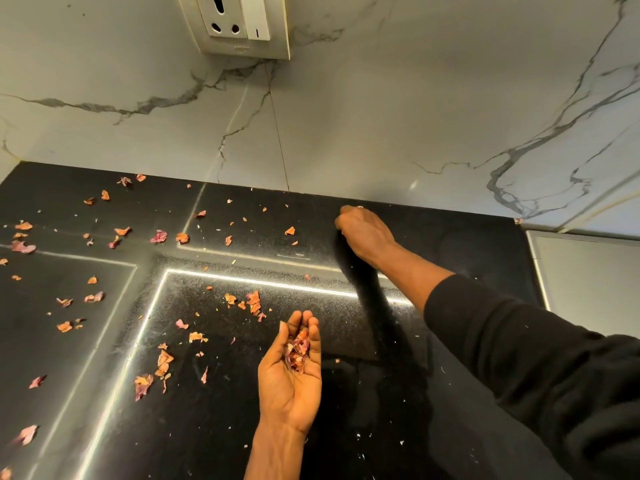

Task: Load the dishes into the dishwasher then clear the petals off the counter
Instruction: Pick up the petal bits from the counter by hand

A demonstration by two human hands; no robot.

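Note:
Dried pink and orange petals (162, 363) lie scattered over the black stone counter (450, 244), mostly on its left and middle. My left hand (292, 379) is palm up and cupped over the counter, holding a small heap of collected petals (298, 351). My right hand (363, 232), in a black sleeve, reaches to the back of the counter near the wall, fingers curled down against the surface; I cannot see what is under them. No dishes or dishwasher are in view.
A white marble-look backsplash (381, 116) rises behind the counter, with a wall socket and switch (242, 22) at the top. A pale panel (588, 282) borders the counter on the right. Tiny white crumbs dot the near counter.

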